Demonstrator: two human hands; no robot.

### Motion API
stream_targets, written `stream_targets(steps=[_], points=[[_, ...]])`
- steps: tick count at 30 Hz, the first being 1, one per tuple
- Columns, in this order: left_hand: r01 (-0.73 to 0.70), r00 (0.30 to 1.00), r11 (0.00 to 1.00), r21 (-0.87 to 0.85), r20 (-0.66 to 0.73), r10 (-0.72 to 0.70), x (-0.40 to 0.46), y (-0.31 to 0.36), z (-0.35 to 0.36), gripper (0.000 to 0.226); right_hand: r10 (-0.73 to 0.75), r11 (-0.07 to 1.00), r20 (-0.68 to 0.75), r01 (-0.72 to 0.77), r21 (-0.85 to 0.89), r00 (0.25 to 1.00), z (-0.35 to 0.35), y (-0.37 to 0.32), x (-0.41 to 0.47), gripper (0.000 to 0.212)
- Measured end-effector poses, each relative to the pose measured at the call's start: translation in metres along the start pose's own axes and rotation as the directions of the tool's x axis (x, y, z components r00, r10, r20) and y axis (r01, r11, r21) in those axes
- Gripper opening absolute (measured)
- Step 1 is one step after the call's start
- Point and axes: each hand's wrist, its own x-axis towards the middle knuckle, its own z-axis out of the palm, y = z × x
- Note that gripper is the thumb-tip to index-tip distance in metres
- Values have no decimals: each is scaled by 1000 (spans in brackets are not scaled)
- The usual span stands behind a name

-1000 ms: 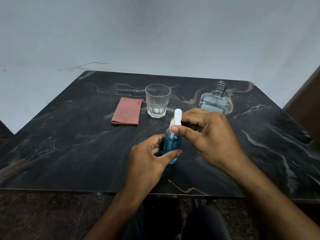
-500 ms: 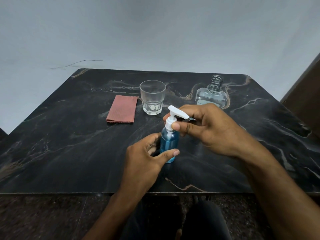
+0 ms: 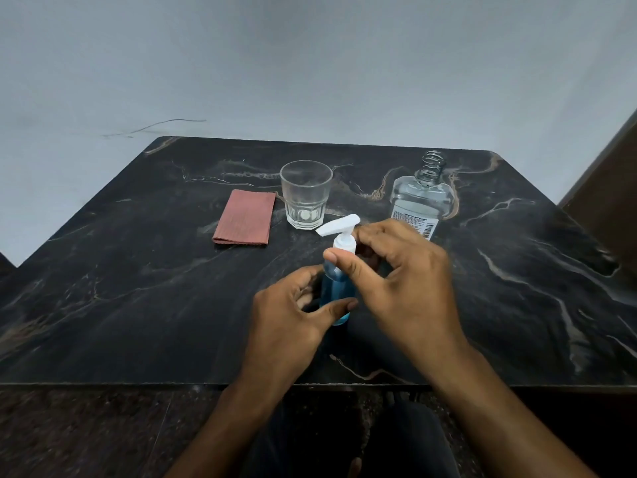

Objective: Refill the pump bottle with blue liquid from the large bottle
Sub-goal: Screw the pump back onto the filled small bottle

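Now the small upright blue-filled pump bottle (image 3: 337, 291) is steadied by the curled left hand (image 3: 289, 315), while its white collar (image 3: 344, 244) is pinched by the right hand (image 3: 406, 281) from the right.

A black marble-patterned table (image 3: 138, 305) with pale and tan veins stands against a plain grey wall (image 3: 310, 63). Left of the table's far edge, a thin crack (image 3: 155, 127) marks the wall. Below the table's near edge lies dark speckled floor (image 3: 86, 432).

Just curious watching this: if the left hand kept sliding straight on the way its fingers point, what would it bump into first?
The left hand already holds the pump bottle, so that blocks it first. Beyond that, probably the large bottle, though depth is unclear.
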Motion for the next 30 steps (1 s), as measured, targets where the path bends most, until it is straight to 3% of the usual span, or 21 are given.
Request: stream_targets(steps=[4,7,10,14,17,20,23,26,30], points=[[-8,1000,1000,-2,-1,8,1,-2,1,41,30,995,-53,-35,-88,998,4,-5,-2,32],[-21,999,1000,6,-26,21,0,0,1,36,106,992,77,-111,64,991,-2,-8,0,44],[-12,1000,1000,5,-13,12,1,-3,1,37,177,947,133,-205,246,975,-4,-5,-1,26],[-13,1000,1000,7,4,13,0,-6,1,40,219,954,-4,-213,211,976,3,-6,-5,19],[-15,1000,1000,20,-8,15,0,-3,1,41,258,961,-96,-246,125,961,11,-11,-6,29],[-12,1000,999,41,-15,13,0,-2,0,44,345,932,5,-343,119,939,16,-8,-4,45],[-7,1000,998,62,-16,8,0,-5,-1,50,356,896,151,-383,225,922,13,-6,-6,59],[-17,1000,999,49,-11,18,1,-7,0,38,282,852,161,-324,411,946,9,-3,-7,43],[-3,1000,1000,17,-1,3,1,-8,0,46,300,824,66,-293,485,952,9,1,-7,17]])
